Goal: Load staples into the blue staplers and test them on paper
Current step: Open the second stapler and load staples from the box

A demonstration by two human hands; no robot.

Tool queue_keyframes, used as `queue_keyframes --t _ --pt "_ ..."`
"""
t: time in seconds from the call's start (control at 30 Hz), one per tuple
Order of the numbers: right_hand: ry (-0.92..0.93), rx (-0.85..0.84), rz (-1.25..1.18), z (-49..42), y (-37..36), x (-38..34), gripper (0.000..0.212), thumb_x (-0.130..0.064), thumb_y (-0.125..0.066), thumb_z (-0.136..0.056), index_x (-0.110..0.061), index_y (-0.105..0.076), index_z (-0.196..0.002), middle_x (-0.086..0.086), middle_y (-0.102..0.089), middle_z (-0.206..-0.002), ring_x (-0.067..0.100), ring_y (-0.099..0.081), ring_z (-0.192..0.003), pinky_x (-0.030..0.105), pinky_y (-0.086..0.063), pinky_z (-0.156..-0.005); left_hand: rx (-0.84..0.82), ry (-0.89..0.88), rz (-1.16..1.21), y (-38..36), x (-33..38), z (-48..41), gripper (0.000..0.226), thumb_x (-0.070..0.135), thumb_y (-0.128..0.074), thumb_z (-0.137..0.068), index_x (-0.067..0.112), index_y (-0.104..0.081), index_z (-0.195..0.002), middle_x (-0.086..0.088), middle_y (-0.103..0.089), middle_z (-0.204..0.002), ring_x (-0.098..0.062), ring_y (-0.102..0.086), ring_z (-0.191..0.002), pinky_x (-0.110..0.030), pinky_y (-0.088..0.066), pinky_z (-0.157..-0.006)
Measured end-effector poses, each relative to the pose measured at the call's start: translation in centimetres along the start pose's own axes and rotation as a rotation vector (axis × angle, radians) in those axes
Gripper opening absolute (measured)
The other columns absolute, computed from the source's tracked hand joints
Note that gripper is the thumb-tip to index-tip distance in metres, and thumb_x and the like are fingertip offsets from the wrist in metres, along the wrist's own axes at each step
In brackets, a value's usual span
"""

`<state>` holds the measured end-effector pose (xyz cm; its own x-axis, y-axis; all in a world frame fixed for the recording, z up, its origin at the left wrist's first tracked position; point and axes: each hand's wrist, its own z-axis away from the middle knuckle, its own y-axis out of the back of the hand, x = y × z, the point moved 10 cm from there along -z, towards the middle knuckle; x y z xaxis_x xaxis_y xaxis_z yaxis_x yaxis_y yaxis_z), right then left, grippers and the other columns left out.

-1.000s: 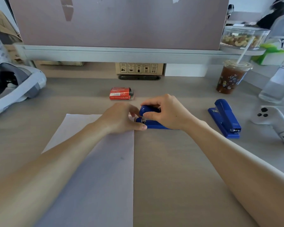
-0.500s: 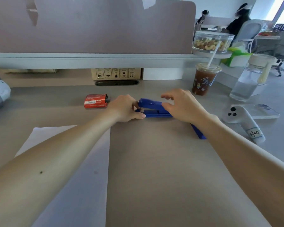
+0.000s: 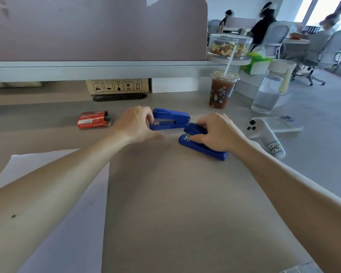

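Two blue staplers lie on the desk. The far stapler (image 3: 172, 119) rests flat with its mouth to the left, and my left hand (image 3: 135, 123) curls over that front end, thumb blurred just below the base. The near stapler (image 3: 204, 147) lies at an angle just right of it, its top arm raised a little. My right hand (image 3: 220, 133) grips it from above. A red staple box (image 3: 93, 120) sits left of my left hand. The white paper sheet (image 3: 71, 203) lies at the lower left, under my left forearm.
An iced drink with a straw (image 3: 221, 89) and a water bottle (image 3: 270, 89) stand at the back right. A white controller (image 3: 264, 134) and a phone (image 3: 283, 124) lie right of my right hand. A cardboard box (image 3: 116, 86) sits under the divider shelf (image 3: 98, 67).
My right hand left the first stapler, took hold of the second one and brought it in beside the first. My left hand stayed at the first stapler's front. The view swung right.
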<state>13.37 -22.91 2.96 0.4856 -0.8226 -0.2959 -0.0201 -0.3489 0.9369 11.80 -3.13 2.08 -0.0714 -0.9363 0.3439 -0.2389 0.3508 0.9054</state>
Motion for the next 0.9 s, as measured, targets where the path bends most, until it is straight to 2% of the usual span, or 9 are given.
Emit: queue_keyframes --t 0.1,0.2,0.27,0.33,0.4,0.57,0.7,0.77,0.9 --pt "0.159 -0.061 -0.042 0.5 -1.3 -4.2 0.019 -0.042 -0.069 -0.079 -0.024 -0.07 -0.083 -0.004 -0.066 -0.071 0.018 -0.06 -0.069 0.043 -0.054 -0.071 -0.219 -0.05 -0.014 -0.7 0.3 3.2 0.069 0.075 -0.074 -0.054 0.029 -0.062 -0.105 0.01 -0.061 -0.096 -0.009 -0.058 -0.084 -0.033 -0.052 -0.073" --pt "0.279 -0.116 -0.086 0.6 -3.1 -8.6 0.019 -0.039 -0.068 -0.079 -0.025 -0.071 -0.091 -0.005 -0.068 -0.073 0.015 -0.061 -0.07 0.044 -0.054 -0.071 -0.272 -0.053 0.044 -0.3 -0.7 6.1 0.068 0.072 -0.073 -0.056 0.032 -0.066 -0.11 0.013 -0.063 -0.095 -0.006 -0.059 -0.085 -0.033 -0.053 -0.076" --pt "0.353 -0.131 -0.102 0.6 -4.1 -11.7 0.017 -0.037 -0.068 -0.081 -0.024 -0.07 -0.092 -0.004 -0.068 -0.073 0.015 -0.062 -0.069 0.046 -0.054 -0.07 -0.274 -0.054 0.122 0.6 -1.8 7.5 0.053 0.066 -0.074 -0.06 0.036 -0.069 -0.104 0.015 -0.066 -0.092 -0.003 -0.06 -0.085 -0.031 -0.053 -0.074" --pt "0.424 -0.158 -0.121 0.5 -5.0 -14.5 0.013 -0.036 -0.067 -0.081 -0.025 -0.069 -0.09 -0.006 -0.067 -0.074 0.015 -0.061 -0.068 0.046 -0.054 -0.068 -0.269 -0.04 0.164 1.6 -2.8 8.7 0.028 0.052 -0.079 -0.067 0.038 -0.065 -0.088 0.018 -0.065 -0.083 0.002 -0.059 -0.076 -0.019 -0.048 -0.066" --pt "0.47 -0.194 -0.15 0.5 -5.7 -16.5 0.007 -0.032 -0.067 -0.083 -0.027 -0.068 -0.088 -0.008 -0.065 -0.075 0.012 -0.059 -0.068 0.042 -0.054 -0.067 -0.242 -0.019 0.162 2.3 -3.7 9.4 0.021 0.042 -0.081 -0.071 0.038 -0.062 -0.079 0.017 -0.063 -0.075 0.005 -0.057 -0.066 -0.011 -0.038 -0.056" --pt "0.497 -0.163 -0.211 0.4 -6.1 -18.4 0.017 -0.04 -0.068 -0.084 -0.024 -0.07 -0.09 -0.008 -0.066 -0.079 0.01 -0.058 -0.071 0.034 -0.051 -0.067 -0.166 0.08 0.207 2.2 -6.0 10.1 0.023 0.044 -0.082 -0.069 0.025 -0.071 -0.078 0.011 -0.066 -0.072 0.005 -0.057 -0.064 -0.012 -0.038 -0.055" --pt "0.487 -0.151 -0.267 0.4 -5.9 -18.5 0.019 -0.034 -0.07 -0.085 -0.019 -0.073 -0.096 -0.004 -0.069 -0.086 0.013 -0.059 -0.077 0.034 -0.051 -0.072 -0.17 0.116 0.25 2.0 -6.4 10.2 0.018 0.043 -0.083 -0.069 0.035 -0.067 -0.071 0.014 -0.064 -0.069 -0.002 -0.058 -0.066 -0.016 -0.037 -0.056" --pt "0.46 -0.093 -0.307 0.4 -4.9 -18.0 0.016 -0.03 -0.071 -0.086 -0.017 -0.073 -0.095 -0.001 -0.068 -0.086 0.015 -0.06 -0.079 0.033 -0.051 -0.072 -0.183 0.118 0.246 2.1 -6.2 10.1 0.019 0.044 -0.083 -0.069 0.037 -0.064 -0.069 0.014 -0.063 -0.069 -0.006 -0.058 -0.068 -0.019 -0.038 -0.058" --pt "0.309 0.024 -0.583 -0.2 -1.8 -14.9 0.012 -0.018 -0.068 -0.09 -0.022 -0.07 -0.102 -0.012 -0.068 -0.083 0.003 -0.062 -0.076 0.013 -0.049 -0.07 -0.193 0.136 0.205 2.2 -6.4 10.1 0.021 0.047 -0.081 -0.07 0.035 -0.064 -0.071 0.016 -0.06 -0.07 -0.005 -0.056 -0.068 -0.018 -0.036 -0.057"
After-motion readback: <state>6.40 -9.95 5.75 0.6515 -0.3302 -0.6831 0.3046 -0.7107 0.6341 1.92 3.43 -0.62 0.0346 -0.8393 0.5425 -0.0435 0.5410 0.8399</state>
